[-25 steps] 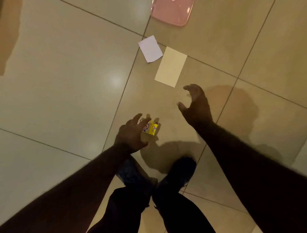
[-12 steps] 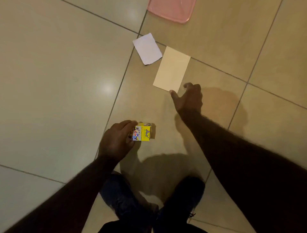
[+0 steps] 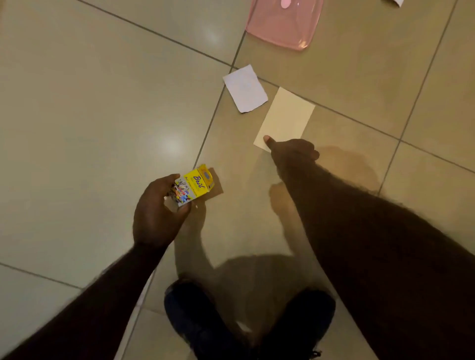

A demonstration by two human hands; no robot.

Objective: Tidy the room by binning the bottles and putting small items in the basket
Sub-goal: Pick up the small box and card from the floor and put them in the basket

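My left hand grips a small yellow box with coloured print, held above the tiled floor. A cream card lies flat on the floor ahead. My right hand is down at the card's near edge, thumb tip on its near corner, fingers curled under; whether it grips the card is unclear. A torn white paper scrap lies just left of the card. A pink translucent tray-like item sits at the top, cut off by the frame edge.
The floor is glossy beige tile with dark grout lines. My two dark shoes stand at the bottom centre. Another bit of white paper shows at the top right edge.
My left hand picked the yellow box off the floor and lifted it. My right hand moved forward and down onto the near corner of the cream card.
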